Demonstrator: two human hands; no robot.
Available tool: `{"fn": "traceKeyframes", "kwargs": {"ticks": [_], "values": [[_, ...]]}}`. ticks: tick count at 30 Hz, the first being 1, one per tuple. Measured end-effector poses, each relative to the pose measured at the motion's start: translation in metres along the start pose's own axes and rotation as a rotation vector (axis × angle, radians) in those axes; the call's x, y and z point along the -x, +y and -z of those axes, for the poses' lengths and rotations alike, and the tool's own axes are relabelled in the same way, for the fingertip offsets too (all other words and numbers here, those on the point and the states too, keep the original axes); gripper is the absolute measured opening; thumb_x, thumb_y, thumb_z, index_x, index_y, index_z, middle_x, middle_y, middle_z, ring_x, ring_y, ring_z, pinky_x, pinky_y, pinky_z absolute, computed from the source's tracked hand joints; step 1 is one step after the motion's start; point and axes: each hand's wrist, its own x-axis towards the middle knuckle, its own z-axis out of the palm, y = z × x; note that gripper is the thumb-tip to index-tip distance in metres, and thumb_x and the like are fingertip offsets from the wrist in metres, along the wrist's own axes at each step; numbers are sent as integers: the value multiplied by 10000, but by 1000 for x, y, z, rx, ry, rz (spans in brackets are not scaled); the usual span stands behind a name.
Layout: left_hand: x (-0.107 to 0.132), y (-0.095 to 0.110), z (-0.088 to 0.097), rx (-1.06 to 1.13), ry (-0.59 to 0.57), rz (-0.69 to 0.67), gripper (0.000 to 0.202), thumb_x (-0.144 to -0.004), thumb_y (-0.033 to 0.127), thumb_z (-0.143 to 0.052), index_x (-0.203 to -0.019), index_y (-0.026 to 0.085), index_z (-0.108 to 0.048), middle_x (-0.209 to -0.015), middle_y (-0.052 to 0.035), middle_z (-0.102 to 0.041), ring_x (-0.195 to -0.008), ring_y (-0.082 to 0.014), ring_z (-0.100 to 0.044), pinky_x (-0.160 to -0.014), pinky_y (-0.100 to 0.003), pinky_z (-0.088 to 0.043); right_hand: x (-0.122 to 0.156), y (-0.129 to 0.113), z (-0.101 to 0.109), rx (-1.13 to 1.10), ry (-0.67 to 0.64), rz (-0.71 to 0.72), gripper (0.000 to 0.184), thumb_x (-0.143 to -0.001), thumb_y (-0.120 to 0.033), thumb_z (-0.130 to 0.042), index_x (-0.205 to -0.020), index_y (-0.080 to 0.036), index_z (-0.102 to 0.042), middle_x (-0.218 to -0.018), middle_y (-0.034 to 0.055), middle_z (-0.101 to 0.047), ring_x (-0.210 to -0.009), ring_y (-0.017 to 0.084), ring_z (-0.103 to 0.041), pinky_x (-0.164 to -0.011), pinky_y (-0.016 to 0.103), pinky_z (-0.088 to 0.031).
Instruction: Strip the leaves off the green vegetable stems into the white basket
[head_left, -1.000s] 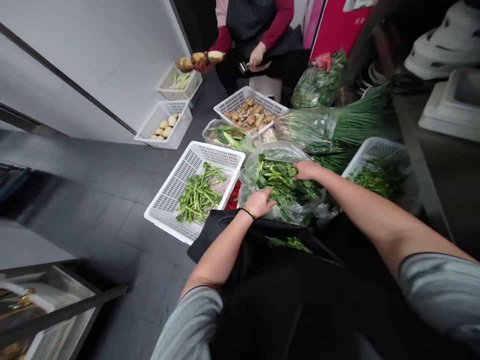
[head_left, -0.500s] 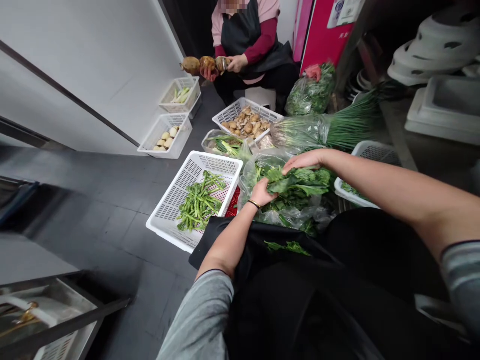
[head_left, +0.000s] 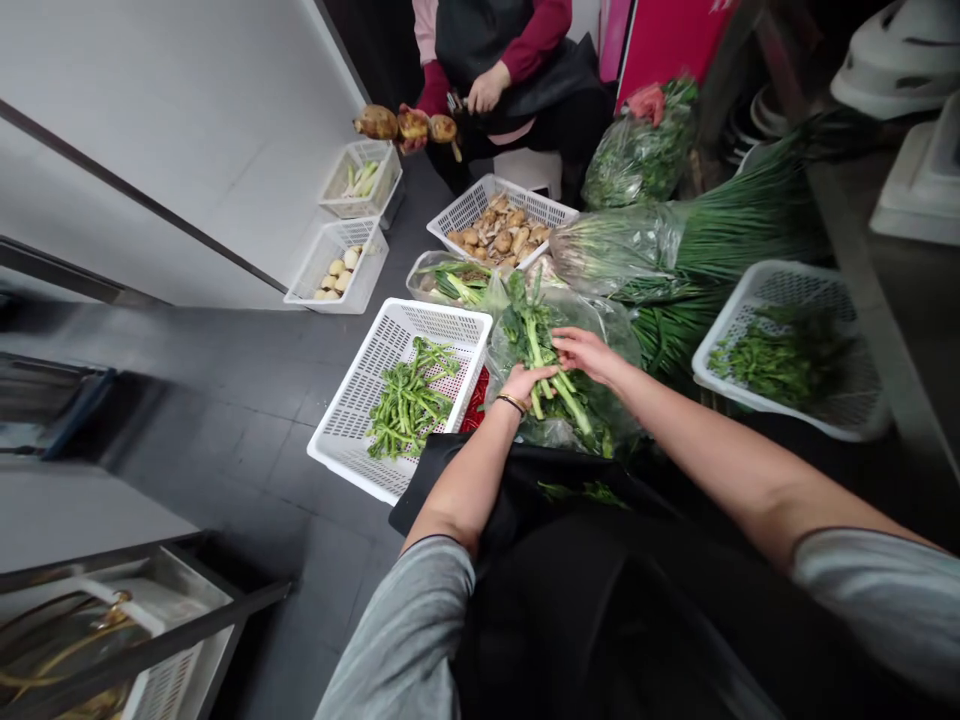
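Observation:
My left hand [head_left: 529, 385] is closed round the lower stems of a leafy green stalk [head_left: 535, 335], whose leafy end points away from me. My right hand [head_left: 589, 355] touches the stalk from the right, fingers curled against its stem. Beneath both hands lies an open clear plastic bag [head_left: 619, 335] with more greens, partly hidden by my hands. Left of it stands a white slotted basket [head_left: 349, 405] holding a heap of slim green stalks [head_left: 409, 405]. A few leaf scraps [head_left: 585, 493] lie on my black apron [head_left: 517, 480].
Ahead, a seated person peels a brown lotus root [head_left: 409, 124] over a basket of potatoes [head_left: 506, 235]. Bundled green chives or scallions [head_left: 750, 225] lie to the right, beyond a white basket of leaves [head_left: 795, 355]. Smaller baskets line the left wall, one with pale round vegetables [head_left: 339, 272].
Both hands rose from the pile in the bag with a leafy stalk; my right hand drew back toward the left one. The view shifted slightly, and the other person's peeling hand moved off the root.

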Motion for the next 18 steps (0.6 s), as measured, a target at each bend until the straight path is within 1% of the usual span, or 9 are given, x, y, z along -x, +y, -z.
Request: {"fn": "traceKeyframes", "kwargs": {"ticks": [2,4,6,8,10,13,15,16,18], "values": [[-4,6,2,18,158,-66,428,-440,196,-826,-802,83,-627,-688,-68,-679,-519,-138,-594,-518,-283,-495,-9,-4,2,26,30,10,438,-774,-233,-599,-1186,-190,-457,-731,-23,-558,-667,113,-584,-646,255,-518],[-5,13,8,30,209,-119,410,-454,191,-822,-804,96,-631,-686,-56,-679,-569,-144,-615,-551,-270,-497,-11,-8,14,70,37,41,516,-753,-252,-637,-1228,-199,-443,-805,-11,-583,-736,132,-610,-646,256,-517],[0,18,16,55,142,-150,396,-484,216,-817,-823,105,-646,-693,-58,-684,-630,-163,-641,-589,-274,-504,-4,-6,33,112,33,94,540,-748,-312,-659,-1236,-203,-455,-881,11,-602,-769,150,-626,-617,259,-522],[8,21,21,80,27,-143,383,-520,257,-809,-840,110,-659,-686,-61,-684,-639,-181,-652,-623,-302,-518,8,3,48,143,35,109,507,-756,-396,-656,-1194,-199,-496,-921,37,-621,-772,162,-639,-593,266,-530],[19,22,21,93,-80,-85,358,-556,299,-797,-830,113,-662,-658,-56,-676,-609,-194,-654,-653,-349,-534,21,22,54,256,23,-7,434,-774,-483,-622,-1066,-166,-573,-846,61,-647,-698,166,-642,-561,275,-530],[34,23,14,132,-175,-23,303,-605,314,-774,-808,122,-657,-657,-57,-673,-641,-216,-669,-720,-404,-544,35,61,47,702,-102,-405,427,-772,-553,-587,-780,-129,-644,-610,84,-633,-554,190,-624,-518,307,-516],[43,25,9,161,-219,-28,275,-604,261,-773,-813,129,-652,-705,-68,-687,-736,-238,-681,-772,-417,-536,40,90,38,935,-140,-598,382,-730,-506,-654,-666,-130,-649,-534,93,-610,-563,226,-634,-541,328,-513],[47,27,8,171,-236,-33,274,-589,220,-775,-815,130,-649,-733,-76,-694,-794,-251,-681,-796,-417,-529,42,103,35,985,-125,-633,335,-709,-459,-691,-643,-133,-650,-536,96,-613,-603,240,-646,-571,328,-515],[53,30,9,187,-253,-39,279,-563,152,-768,-810,122,-642,-785,-93,-700,-888,-277,-667,-828,-417,-516,45,126,31,995,-75,-627,246,-704,-366,-718,-649,-136,-651,-589,93,-636,-690,235,-660,-639,313,-514]]}}
